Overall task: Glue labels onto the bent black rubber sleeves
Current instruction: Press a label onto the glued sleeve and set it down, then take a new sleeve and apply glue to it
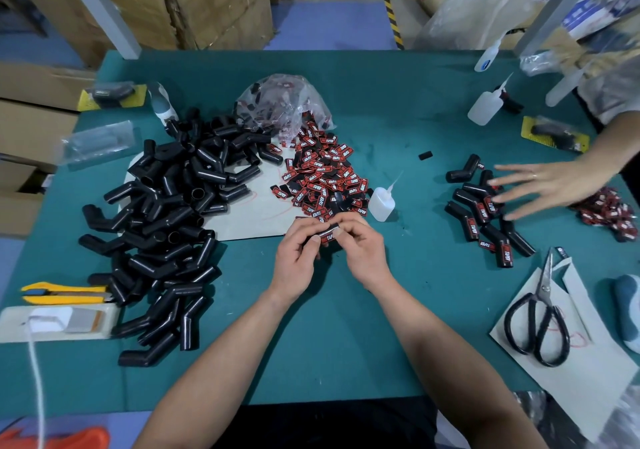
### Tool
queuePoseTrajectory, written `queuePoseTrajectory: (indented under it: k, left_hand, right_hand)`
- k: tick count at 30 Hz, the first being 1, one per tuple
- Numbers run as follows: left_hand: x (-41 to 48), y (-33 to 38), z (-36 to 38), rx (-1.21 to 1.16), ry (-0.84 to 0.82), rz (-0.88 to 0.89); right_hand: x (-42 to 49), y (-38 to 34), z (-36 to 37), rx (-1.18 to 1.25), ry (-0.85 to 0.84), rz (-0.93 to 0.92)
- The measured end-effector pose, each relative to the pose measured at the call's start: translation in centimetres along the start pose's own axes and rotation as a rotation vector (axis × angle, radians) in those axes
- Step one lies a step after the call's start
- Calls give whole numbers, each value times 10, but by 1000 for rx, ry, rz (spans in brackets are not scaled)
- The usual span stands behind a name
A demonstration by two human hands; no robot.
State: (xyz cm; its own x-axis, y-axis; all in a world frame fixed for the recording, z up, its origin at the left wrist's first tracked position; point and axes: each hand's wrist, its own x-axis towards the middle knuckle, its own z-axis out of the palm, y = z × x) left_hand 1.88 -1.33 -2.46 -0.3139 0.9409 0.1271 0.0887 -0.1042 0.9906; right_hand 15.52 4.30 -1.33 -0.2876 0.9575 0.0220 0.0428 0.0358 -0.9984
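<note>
As laid out on the green table [346, 344]: sleeve pile [156, 213] at left, label heap [325, 178] at centre, farther off. Nearer, centre: left hand [298, 258] and right hand [360, 251], both curled tight on one held sleeve [333, 230], seemingly pressing its label [327, 238] flat. Probably light, rubbery, slightly slick; best pinched by the straight ends, clear of wet glue.

The sleeve [331, 230] in the grip is black rubber with a soft sheen; its label [328, 238] looks glossy. Left of the grip, the sleeve pile [166, 213] gleams likewise. Just beyond the grip stands a translucent plastic glue bottle [381, 203]. Well right of it, metal-bladed scissors [545, 289] lie on matt white paper [588, 362].
</note>
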Motion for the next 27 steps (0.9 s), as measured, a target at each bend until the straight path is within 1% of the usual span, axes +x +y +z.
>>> queuePoseTrajectory:
  k: [2, 5, 7, 8, 10, 12, 15, 17, 21, 23, 25, 27]
  left_hand:
    - [0, -1, 0, 15, -3, 2]
    - [0, -1, 0, -25, 29, -22]
    - [0, 1, -1, -63, 68, -53]
    - [0, 2, -1, -74, 79, -73]
    - [-2, 3, -1, -70, 84, -90]
    - [-4, 3, -3, -60, 112, -96]
    - [-1, -1, -8, 67, 161, -38]
    - [0, -5, -11, 150, 172, -3]
    - [5, -4, -17, 171, 245, -74]
    - [12, -2, -27, 203, 283, -64]
    - [21, -1, -42, 319, 333, -11]
    - [30, -2, -57, 520, 361, 29]
  right_hand:
    - [-1, -1, 0, 18, 21, 17]
    - [-4, -4, 0, 22, 54, -16]
    - [-7, -8, -1, -1, -35, -73]
    - [-7, -8, -3, -68, -90, -123]
    - [-4, -5, -8, -262, -183, -286]
    - [-2, -3, -9, -342, -224, -369]
    - [-3, -1, -10, -370, -276, -405]
    - [-5, 1, -8, -398, -300, -389]
    - [-4, 2, -6, -437, -316, -407]
    - [-1, 1, -8, -481, -355, -425]
    - [0, 0, -10, -527, -416, -426]
    - [-2, -1, -11, -550, -492, -416]
